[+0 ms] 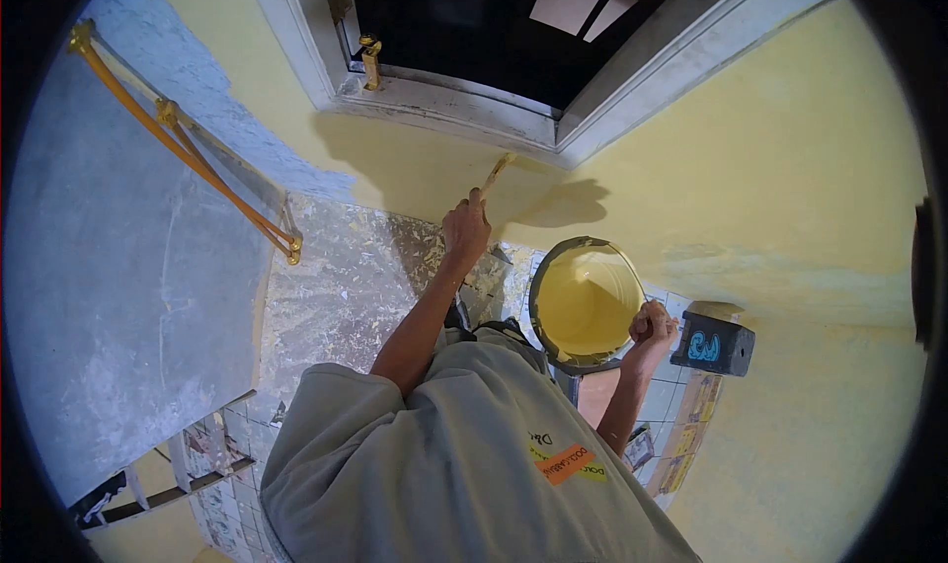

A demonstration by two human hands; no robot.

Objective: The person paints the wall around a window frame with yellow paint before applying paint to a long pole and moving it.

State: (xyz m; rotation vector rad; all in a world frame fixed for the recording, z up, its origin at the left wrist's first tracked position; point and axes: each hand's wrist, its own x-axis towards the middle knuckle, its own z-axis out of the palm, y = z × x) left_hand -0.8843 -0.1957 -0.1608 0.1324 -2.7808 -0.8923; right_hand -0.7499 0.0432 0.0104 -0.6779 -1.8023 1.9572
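Observation:
My left hand [466, 229] is closed around the handle of a paintbrush [499, 171]. Its bristles meet the yellow wall [405, 163] just under the window frame's lower corner. On the other side, my right hand [652, 328] is closed at the edge of a bucket [607, 277], where a thin wire handle runs into the fingers. Yellow paint coats the inside of the bucket, and paint lies in its bottom. Shadows of the arm and brush fall across the wall.
A white window frame [425, 99] with a brass latch [370, 64] is above. A dark box with blue marking [718, 344] stands by the right wall. Grey board [138, 267] with an orange rail [163, 138] fills the left. Paint-flecked flooring [331, 267] lies below.

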